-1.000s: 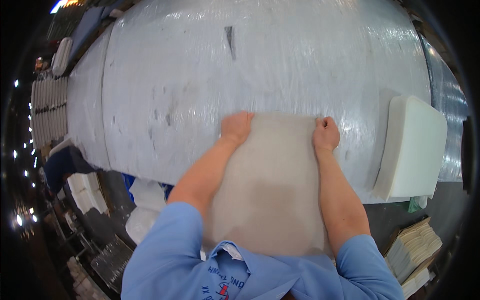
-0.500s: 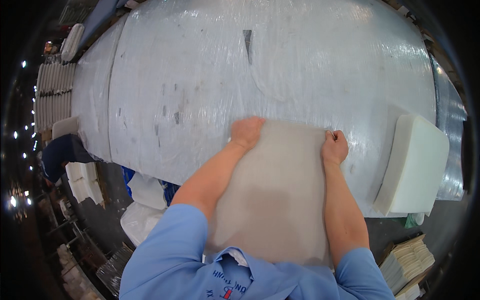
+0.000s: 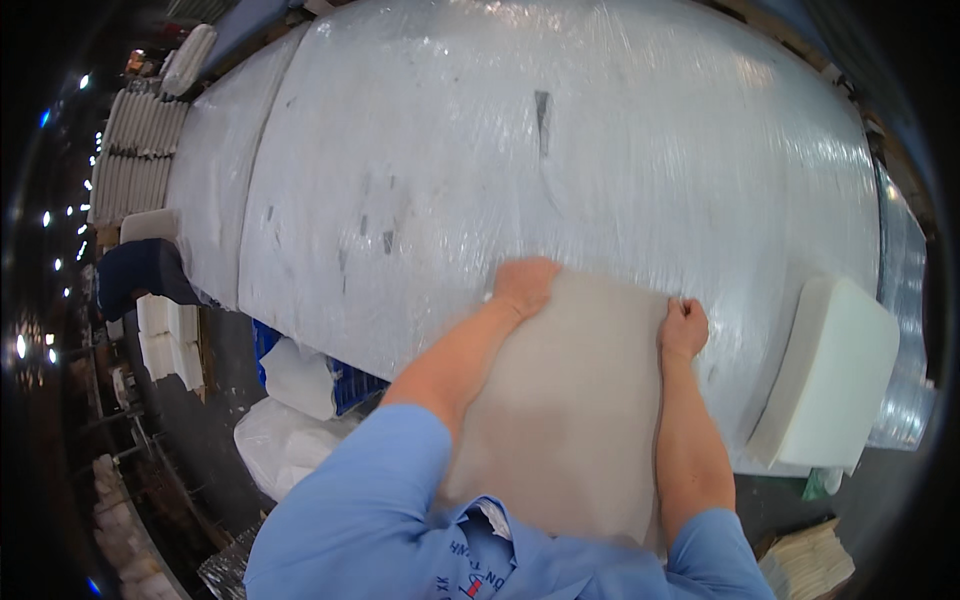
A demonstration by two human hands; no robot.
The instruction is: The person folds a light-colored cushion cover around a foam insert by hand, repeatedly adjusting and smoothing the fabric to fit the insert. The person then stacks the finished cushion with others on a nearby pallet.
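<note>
A flat beige fabric-covered cushion (image 3: 565, 400) reaches from my chest onto the plastic-wrapped table (image 3: 420, 150). My left hand (image 3: 525, 285) is closed around its far left corner, the fingers curled under and partly hidden. At the far right corner my right hand (image 3: 684, 328) pinches the edge between thumb and fingers. The cushion's surface looks smooth, with a soft shadow across its middle. A white foam cushion (image 3: 835, 370) lies to the right of my right hand, apart from it, near the table's edge.
Left of the table a person in a dark sleeve (image 3: 150, 275) bends near stacked white pieces (image 3: 168, 340). A blue crate (image 3: 355, 388) and a white plastic bag (image 3: 285, 445) stand by my left arm. Stacked pale pieces (image 3: 810, 562) sit low on the right.
The view has shifted, so the table and cushions appear lower, and the table also farther right. Both hands keep their hold on the beige cushion's far corners.
</note>
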